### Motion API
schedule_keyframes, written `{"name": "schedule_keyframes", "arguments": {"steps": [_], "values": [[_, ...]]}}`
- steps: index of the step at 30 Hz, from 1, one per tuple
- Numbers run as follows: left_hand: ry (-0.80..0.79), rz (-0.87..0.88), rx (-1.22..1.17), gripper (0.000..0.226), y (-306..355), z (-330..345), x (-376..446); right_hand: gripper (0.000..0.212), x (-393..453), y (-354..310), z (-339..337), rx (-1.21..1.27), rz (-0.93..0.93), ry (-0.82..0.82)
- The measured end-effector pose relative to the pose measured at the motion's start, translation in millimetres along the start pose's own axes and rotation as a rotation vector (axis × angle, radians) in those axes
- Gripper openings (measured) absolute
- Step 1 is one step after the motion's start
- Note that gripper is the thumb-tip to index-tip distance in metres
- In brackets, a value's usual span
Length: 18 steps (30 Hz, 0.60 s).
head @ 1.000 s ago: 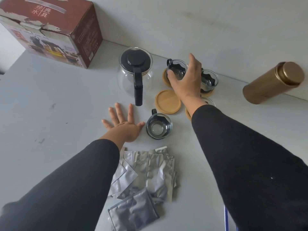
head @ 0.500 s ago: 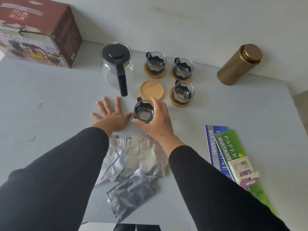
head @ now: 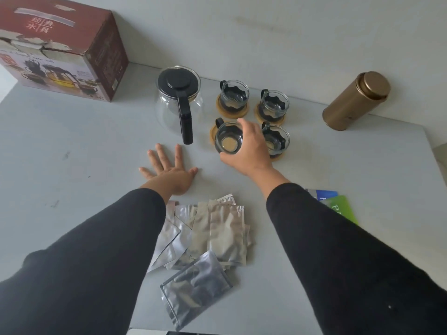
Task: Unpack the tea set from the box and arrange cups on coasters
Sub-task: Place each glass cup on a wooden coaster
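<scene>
A: Head view: where's the cup?
B: Centre frame. The right hand [head: 249,151] has its grip wrapped round the glass cup [head: 228,140], over a wooden coaster [head: 213,133].
A: The left hand [head: 170,171]?
B: Flat, fingers spread on the bench [head: 72,151]. Teapot [head: 179,102] just left; three cups on coasters right and above.

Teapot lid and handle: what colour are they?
Both are black, on a clear glass teapot; the head view shows them plainly from above.
</scene>
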State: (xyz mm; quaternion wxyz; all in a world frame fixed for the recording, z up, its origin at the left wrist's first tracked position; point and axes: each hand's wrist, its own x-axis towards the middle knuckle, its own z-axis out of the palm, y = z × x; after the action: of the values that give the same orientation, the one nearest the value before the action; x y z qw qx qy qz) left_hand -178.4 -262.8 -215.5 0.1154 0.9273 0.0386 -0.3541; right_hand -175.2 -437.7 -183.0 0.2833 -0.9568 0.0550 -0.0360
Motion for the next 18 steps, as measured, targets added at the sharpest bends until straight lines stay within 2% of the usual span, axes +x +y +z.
{"name": "schedule_keyframes", "arguments": {"steps": [7,18], "values": [[-0.024,-0.008,-0.005,0.074,0.6,-1.4,2.3,0.084,37.4,3.8,-7.2,-0.045,0.051,-0.058],[-0.041,-0.008,-0.03,0.074,0.3,-3.0,4.1,0.088,50.2,0.3,1.1,-0.066,0.047,-0.179]]}}
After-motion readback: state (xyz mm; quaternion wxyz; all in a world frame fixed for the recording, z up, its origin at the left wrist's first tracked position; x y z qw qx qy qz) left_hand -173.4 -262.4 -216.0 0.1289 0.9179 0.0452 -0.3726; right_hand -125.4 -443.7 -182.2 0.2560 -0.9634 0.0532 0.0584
